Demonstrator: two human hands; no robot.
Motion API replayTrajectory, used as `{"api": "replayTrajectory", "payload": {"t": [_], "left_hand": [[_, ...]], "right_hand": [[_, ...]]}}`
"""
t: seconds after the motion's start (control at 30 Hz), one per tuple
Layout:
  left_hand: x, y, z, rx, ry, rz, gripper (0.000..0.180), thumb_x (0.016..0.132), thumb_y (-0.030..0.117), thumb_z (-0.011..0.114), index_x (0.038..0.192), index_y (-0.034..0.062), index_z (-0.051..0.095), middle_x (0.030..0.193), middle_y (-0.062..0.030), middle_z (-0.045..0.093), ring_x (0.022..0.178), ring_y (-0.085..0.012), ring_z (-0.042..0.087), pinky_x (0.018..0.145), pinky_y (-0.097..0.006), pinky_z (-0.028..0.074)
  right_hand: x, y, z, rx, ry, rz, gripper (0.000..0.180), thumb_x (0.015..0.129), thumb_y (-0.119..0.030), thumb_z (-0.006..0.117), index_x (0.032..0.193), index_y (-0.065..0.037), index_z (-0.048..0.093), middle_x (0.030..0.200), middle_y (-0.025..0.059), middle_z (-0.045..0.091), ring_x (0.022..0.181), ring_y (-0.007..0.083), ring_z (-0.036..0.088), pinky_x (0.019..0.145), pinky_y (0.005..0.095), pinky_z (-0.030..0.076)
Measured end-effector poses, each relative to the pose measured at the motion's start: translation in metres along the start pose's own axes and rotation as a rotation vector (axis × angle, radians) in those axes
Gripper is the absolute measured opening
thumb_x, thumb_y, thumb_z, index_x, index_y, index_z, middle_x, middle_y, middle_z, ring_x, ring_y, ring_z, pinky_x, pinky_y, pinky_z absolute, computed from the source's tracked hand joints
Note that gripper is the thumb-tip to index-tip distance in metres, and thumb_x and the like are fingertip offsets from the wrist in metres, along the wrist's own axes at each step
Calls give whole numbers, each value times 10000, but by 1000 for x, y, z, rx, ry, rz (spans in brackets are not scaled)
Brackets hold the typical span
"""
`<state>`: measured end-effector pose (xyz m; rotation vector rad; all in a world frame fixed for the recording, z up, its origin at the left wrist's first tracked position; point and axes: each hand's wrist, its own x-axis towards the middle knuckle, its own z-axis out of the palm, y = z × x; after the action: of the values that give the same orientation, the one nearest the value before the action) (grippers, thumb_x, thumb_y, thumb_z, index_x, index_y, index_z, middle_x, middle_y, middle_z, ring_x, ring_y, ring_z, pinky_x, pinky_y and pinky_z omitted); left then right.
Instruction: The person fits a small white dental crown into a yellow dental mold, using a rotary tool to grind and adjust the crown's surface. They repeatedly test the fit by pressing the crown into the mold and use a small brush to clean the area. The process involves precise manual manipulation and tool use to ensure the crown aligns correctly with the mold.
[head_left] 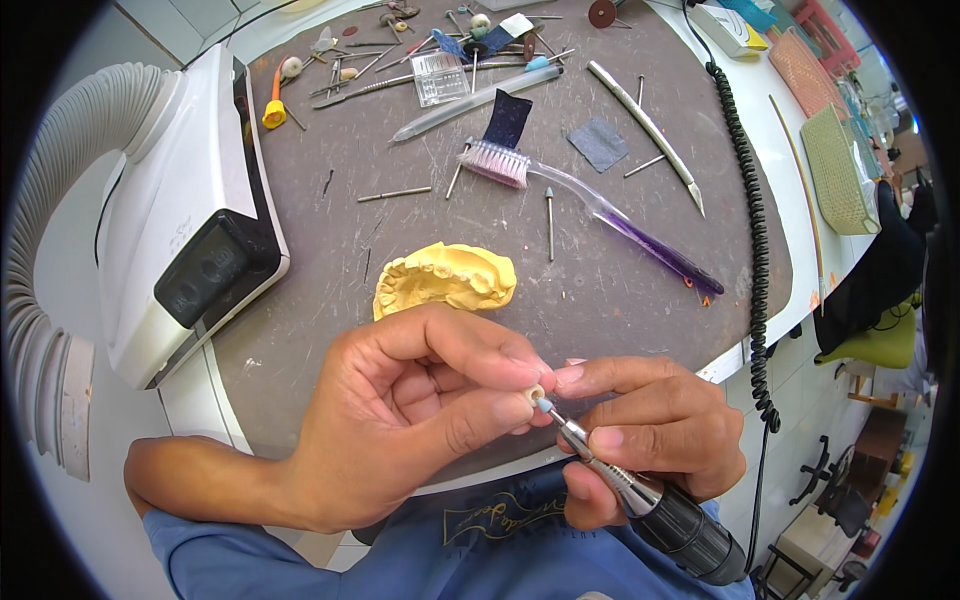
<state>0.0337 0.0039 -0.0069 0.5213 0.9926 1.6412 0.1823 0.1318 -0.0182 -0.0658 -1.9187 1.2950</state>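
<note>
Between the thumb and fingertips of my left hand is a small cream dental crown, its hollow side turned toward the tool. My right hand grips a rotary handpiece with a silver nose and black body. The handpiece's pale blue pointed bit meets the crown's opening, or is very near it. Fingertips of both hands come together around the crown. Just beyond my left hand, a yellow plaster dental model with a row of teeth lies on the brown mat.
A purple-handled toothbrush, a craft knife, a mounted bur and a grey abrasive square lie beyond the model. Several burs and a clear case fill the back. A white machine stands left; a coiled black cord hangs right.
</note>
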Motion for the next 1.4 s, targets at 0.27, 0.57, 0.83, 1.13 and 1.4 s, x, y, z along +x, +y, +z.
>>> {"api": "replayTrajectory", "payload": {"t": [0.27, 0.57, 0.83, 1.13, 1.4], "left_hand": [[1, 2, 2, -3, -6, -12, 168, 894, -82, 608, 1009, 29, 556, 1060, -166, 588, 920, -188, 657, 814, -289, 559], [0, 2, 2, 2, 2, -11, 167, 892, -82, 610, 1009, 27, 561, 1058, -166, 587, 920, -188, 658, 829, -295, 562], [0, 2, 2, 8, -3, -8, 169, 879, -98, 616, 996, 19, 580, 1061, -165, 585, 934, -186, 655, 849, -305, 566], [-1, 2, 3, 15, 16, 0, 180, 870, -112, 618, 992, 15, 584, 1061, -162, 579, 951, -189, 650, 872, -315, 559], [0, 0, 2, 15, 17, 1, 181, 866, -112, 622, 989, 14, 583, 1055, -160, 579, 942, -199, 653, 875, -329, 558]], "right_hand": [[-3, -1, 0, 25, 34, 28, 283, 687, -15, 851, 895, -2, 660, 756, 110, 674, 860, 347, 725, 716, 367, 608], [1, -2, -2, -5, -14, 21, 283, 683, -22, 854, 888, -2, 659, 771, 108, 677, 866, 346, 725, 716, 370, 609], [-4, -3, -2, 43, 22, 58, 300, 656, 10, 851, 881, 1, 652, 774, 110, 675, 870, 356, 723, 724, 377, 609], [1, -1, -2, 16, 3, 17, 290, 654, 15, 844, 870, 7, 649, 754, 110, 668, 860, 355, 723, 725, 377, 610], [1, -2, -2, -2, -9, 37, 269, 665, 7, 837, 859, 3, 651, 737, 101, 665, 858, 347, 725, 714, 366, 606]]}}
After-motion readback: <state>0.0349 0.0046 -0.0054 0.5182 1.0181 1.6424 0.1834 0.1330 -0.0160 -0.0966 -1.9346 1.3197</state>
